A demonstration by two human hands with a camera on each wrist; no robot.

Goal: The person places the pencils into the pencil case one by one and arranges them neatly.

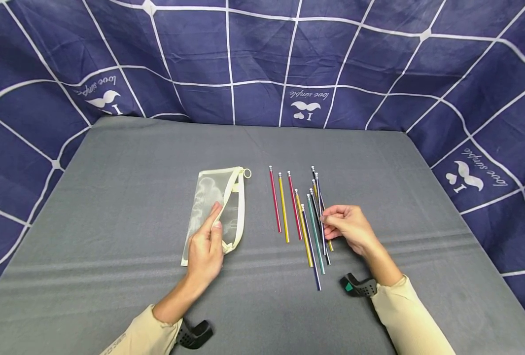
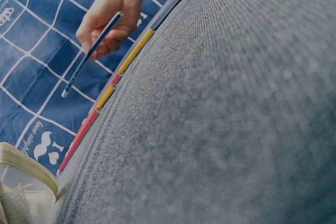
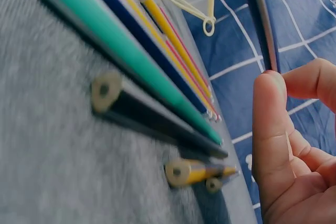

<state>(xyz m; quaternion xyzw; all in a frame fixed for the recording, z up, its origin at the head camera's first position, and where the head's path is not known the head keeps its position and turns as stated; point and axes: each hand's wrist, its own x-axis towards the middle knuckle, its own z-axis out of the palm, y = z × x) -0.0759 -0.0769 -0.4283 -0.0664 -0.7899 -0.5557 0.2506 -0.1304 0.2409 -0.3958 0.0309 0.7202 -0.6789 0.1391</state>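
My left hand grips the opening edge of a see-through mesh pencil pouch with cream trim, which gapes along its right side. A corner of the pouch shows at the lower left of the left wrist view. Between thumb and forefinger, my right hand pinches a dark blue pencil; the left wrist view shows this pencil raised off the table and tilted. Under and beside that hand lie a green pencil, a black pencil and a yellow pencil, partly overlapping.
Left of the right hand, a red pencil, a yellow pencil and several others lie roughly parallel on the grey tabletop. The pouch's zipper ring points toward them. A blue checked cloth hangs behind the table.
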